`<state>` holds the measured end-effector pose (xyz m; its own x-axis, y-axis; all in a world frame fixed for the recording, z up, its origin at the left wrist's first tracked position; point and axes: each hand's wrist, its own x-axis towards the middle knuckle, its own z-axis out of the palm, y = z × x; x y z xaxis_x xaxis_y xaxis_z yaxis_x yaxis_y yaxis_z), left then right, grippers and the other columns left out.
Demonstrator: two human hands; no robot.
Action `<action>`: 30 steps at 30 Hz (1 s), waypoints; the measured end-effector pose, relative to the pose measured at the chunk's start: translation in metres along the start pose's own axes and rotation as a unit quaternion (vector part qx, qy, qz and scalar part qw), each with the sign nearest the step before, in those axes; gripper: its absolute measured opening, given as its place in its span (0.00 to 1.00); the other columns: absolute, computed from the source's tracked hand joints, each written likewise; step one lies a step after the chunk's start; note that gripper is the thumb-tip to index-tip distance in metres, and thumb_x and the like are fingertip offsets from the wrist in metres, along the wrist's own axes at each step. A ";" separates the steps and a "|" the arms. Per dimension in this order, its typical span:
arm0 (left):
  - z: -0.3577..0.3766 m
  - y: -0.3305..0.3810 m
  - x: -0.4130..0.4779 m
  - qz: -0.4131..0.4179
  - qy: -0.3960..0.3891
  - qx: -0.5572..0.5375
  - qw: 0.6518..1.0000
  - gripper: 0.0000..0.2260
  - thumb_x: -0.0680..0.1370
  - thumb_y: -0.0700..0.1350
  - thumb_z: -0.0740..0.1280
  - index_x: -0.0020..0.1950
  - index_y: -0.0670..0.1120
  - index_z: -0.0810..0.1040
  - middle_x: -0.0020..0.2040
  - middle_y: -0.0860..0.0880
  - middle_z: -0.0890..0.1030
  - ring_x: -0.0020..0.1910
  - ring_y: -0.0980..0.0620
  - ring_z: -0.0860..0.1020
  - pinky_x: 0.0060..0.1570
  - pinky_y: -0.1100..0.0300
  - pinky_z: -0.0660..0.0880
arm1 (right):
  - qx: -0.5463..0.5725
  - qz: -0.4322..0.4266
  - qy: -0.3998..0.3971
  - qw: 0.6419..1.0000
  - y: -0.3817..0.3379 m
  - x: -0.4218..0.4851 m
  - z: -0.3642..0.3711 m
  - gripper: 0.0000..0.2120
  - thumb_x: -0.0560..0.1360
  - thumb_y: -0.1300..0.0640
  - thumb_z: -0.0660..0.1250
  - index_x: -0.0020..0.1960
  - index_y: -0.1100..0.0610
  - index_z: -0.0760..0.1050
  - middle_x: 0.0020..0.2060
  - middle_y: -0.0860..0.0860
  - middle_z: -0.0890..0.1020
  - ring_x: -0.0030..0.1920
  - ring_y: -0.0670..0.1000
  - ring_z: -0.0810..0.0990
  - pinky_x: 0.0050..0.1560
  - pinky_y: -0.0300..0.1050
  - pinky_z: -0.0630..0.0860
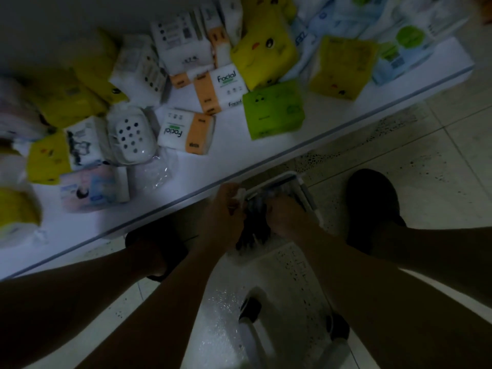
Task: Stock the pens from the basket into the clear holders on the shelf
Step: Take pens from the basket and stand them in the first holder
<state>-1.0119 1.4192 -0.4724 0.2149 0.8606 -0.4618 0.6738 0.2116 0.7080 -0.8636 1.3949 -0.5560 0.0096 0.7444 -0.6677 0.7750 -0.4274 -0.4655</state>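
The view is dim and blurred. A white plastic basket (310,201) stands on the floor between my feet, just below the shelf's front edge. Both my hands reach into its far end. A bundle of dark pens (253,230) lies between them. My right hand (285,214) grips the bundle from the right with curled fingers. My left hand (226,206) is curled against the bundle's left side, with something small and white at its fingertips. No clear holders are in view.
The white shelf (239,161) runs diagonally across the top, loaded with tissue packs (186,131), yellow and green packs (274,110) and a white soap dish (131,135). My dark shoes (372,203) stand on the tiled floor on either side of the basket.
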 end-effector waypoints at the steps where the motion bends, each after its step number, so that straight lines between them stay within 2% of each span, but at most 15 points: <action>1: -0.001 0.004 -0.001 0.005 -0.001 0.000 1.000 0.15 0.79 0.37 0.62 0.62 0.53 0.69 0.51 0.52 0.77 0.42 0.57 0.77 0.32 0.68 0.72 | 0.003 -0.005 0.022 1.000 -0.002 -0.007 -0.004 0.12 0.80 0.56 0.58 0.57 0.58 0.77 0.47 0.58 0.81 0.44 0.58 0.79 0.43 0.48 0.76; 5: -0.008 0.024 -0.011 0.013 0.029 -0.030 0.999 0.13 0.80 0.39 0.62 0.60 0.55 0.72 0.47 0.54 0.77 0.39 0.59 0.76 0.33 0.67 0.73 | 0.011 -0.059 0.109 0.992 -0.016 -0.038 -0.029 0.10 0.81 0.54 0.59 0.50 0.56 0.78 0.41 0.53 0.81 0.39 0.52 0.77 0.42 0.46 0.73; 8: -0.016 0.038 -0.020 0.018 0.040 -0.046 0.998 0.09 0.81 0.43 0.61 0.59 0.54 0.72 0.45 0.54 0.78 0.38 0.59 0.77 0.32 0.66 0.75 | 0.083 -0.086 0.152 0.981 -0.022 -0.052 -0.043 0.08 0.79 0.54 0.66 0.42 0.53 0.80 0.38 0.49 0.80 0.35 0.46 0.74 0.35 0.36 0.66; 10: -0.025 0.051 -0.032 0.036 0.049 -0.058 0.996 0.08 0.80 0.47 0.63 0.59 0.54 0.72 0.42 0.55 0.77 0.36 0.56 0.78 0.31 0.63 0.75 | 0.112 -0.109 0.190 0.969 -0.031 -0.067 -0.055 0.16 0.77 0.55 0.68 0.32 0.45 0.71 0.32 0.45 0.75 0.33 0.46 0.72 0.33 0.36 0.64; 12: -0.035 0.067 -0.045 0.059 0.061 -0.091 0.992 0.10 0.79 0.44 0.66 0.59 0.52 0.73 0.41 0.52 0.77 0.34 0.55 0.77 0.31 0.64 0.75 | 0.149 -0.133 0.230 0.953 -0.045 -0.088 -0.072 0.22 0.73 0.59 0.71 0.29 0.44 0.63 0.27 0.45 0.68 0.29 0.44 0.68 0.32 0.38 0.63; 14: -0.046 0.082 -0.056 0.075 0.064 -0.124 0.987 0.09 0.78 0.39 0.67 0.56 0.49 0.75 0.41 0.45 0.78 0.33 0.54 0.76 0.32 0.68 0.73 | 0.179 -0.141 0.263 0.937 -0.057 -0.109 -0.088 0.20 0.70 0.62 0.71 0.30 0.46 0.64 0.27 0.46 0.70 0.30 0.46 0.70 0.33 0.41 0.68; 15: -0.053 0.089 -0.060 0.086 0.066 -0.122 0.987 0.10 0.77 0.38 0.67 0.54 0.52 0.76 0.41 0.43 0.78 0.34 0.53 0.77 0.33 0.67 0.74 | 0.186 -0.146 0.278 0.931 -0.063 -0.119 -0.096 0.19 0.70 0.63 0.71 0.31 0.47 0.66 0.28 0.46 0.72 0.31 0.48 0.72 0.34 0.44 0.71; 18: -0.075 0.111 -0.073 0.127 0.063 -0.107 0.984 0.12 0.76 0.39 0.69 0.49 0.58 0.77 0.36 0.48 0.79 0.37 0.48 0.79 0.41 0.54 0.78 | 0.220 -0.161 0.294 0.916 -0.085 -0.149 -0.120 0.16 0.71 0.62 0.73 0.35 0.47 0.68 0.33 0.50 0.78 0.37 0.54 0.79 0.39 0.51 0.77; 21: -0.102 0.136 -0.090 0.178 0.077 -0.100 0.976 0.11 0.75 0.39 0.71 0.49 0.55 0.76 0.36 0.44 0.80 0.38 0.48 0.79 0.44 0.52 0.77 | 0.224 -0.200 0.292 0.908 -0.110 -0.179 -0.148 0.13 0.73 0.60 0.73 0.47 0.51 0.69 0.41 0.49 0.79 0.38 0.47 0.80 0.37 0.42 0.77; 24: -0.132 0.166 -0.111 0.217 0.108 -0.100 0.965 0.12 0.74 0.40 0.72 0.52 0.54 0.76 0.41 0.47 0.82 0.40 0.49 0.81 0.41 0.54 0.79 | 0.228 -0.258 0.300 0.890 -0.137 -0.215 -0.174 0.21 0.73 0.61 0.73 0.59 0.47 0.67 0.43 0.44 0.79 0.41 0.39 0.79 0.37 0.32 0.74; 27: -0.162 0.193 -0.138 0.270 0.143 -0.119 0.945 0.16 0.73 0.38 0.72 0.49 0.58 0.75 0.43 0.45 0.81 0.38 0.49 0.81 0.37 0.61 0.78 | 0.225 -0.300 0.312 0.873 -0.163 -0.247 -0.196 0.20 0.72 0.59 0.73 0.57 0.43 0.70 0.44 0.42 0.80 0.44 0.40 0.80 0.38 0.29 0.74; 30: -0.190 0.216 -0.164 0.325 0.175 -0.089 0.925 0.17 0.72 0.39 0.74 0.48 0.61 0.75 0.43 0.48 0.81 0.36 0.57 0.81 0.38 0.62 0.78 | 0.214 -0.351 0.336 0.847 -0.191 -0.276 -0.214 0.21 0.71 0.59 0.75 0.51 0.38 0.71 0.43 0.37 0.80 0.41 0.40 0.81 0.41 0.35 0.78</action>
<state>-1.0357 1.4116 -0.1425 0.2701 0.9237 0.2717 0.3498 -0.3570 0.8661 -0.8792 1.3804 -0.1584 0.1098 0.9550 0.2756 0.4398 0.2020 -0.8751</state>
